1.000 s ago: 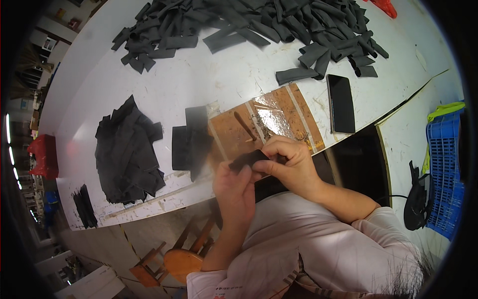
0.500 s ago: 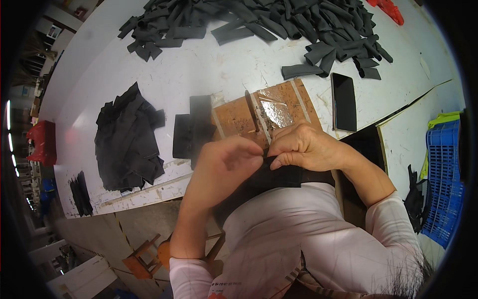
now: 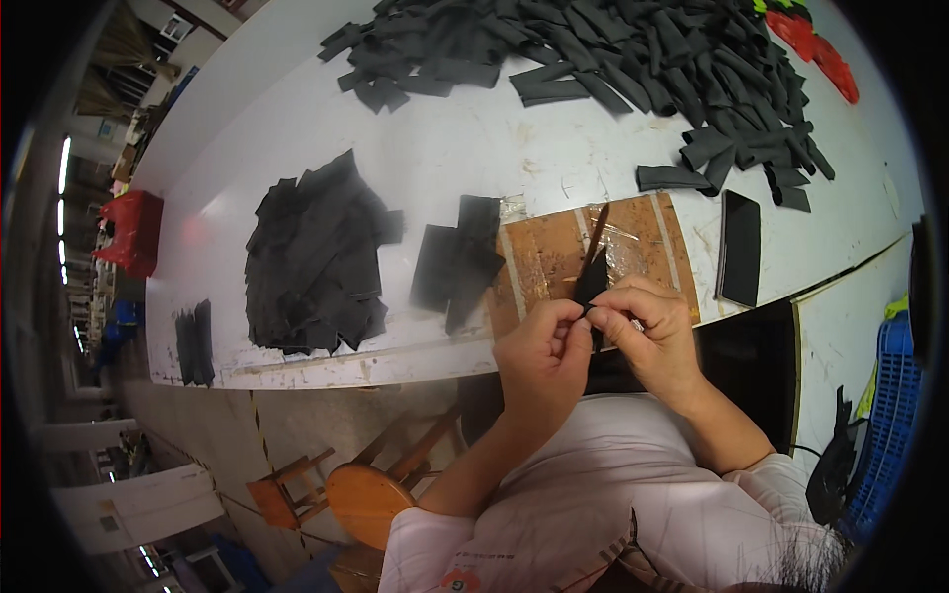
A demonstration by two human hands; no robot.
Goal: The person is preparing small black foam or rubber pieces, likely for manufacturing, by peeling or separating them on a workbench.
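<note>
In front of my body, my left hand (image 3: 544, 358) and my right hand (image 3: 654, 338) meet fingertip to fingertip. Both are closed in a pinch on a small black fabric piece (image 3: 594, 277), part of which rises above the fingers. Its lower part is mostly hidden by the hands. Beyond them lies a brown board (image 3: 539, 252) with strips of clear tape, and a thin, dark brown pointed strip (image 3: 597, 234) stretches across it. Just left of the board, a few flat black fabric pieces (image 3: 460, 259) overlap.
A broad stack of black fabric (image 3: 311, 262) lies left, with a narrow dark bundle (image 3: 195, 343) beyond it. Rolled dark fabric tubes (image 3: 633, 49) heap at the back. A phone (image 3: 739, 249) lies right; a blue crate (image 3: 883, 415) stands farther right. Wooden stools (image 3: 371, 502) stand lower left.
My left hand, blurred and apart before, now pinches the fabric beside my right fingers. The fabric now shows above the fingers. The whole view has shifted, moving the table's things rightward.
</note>
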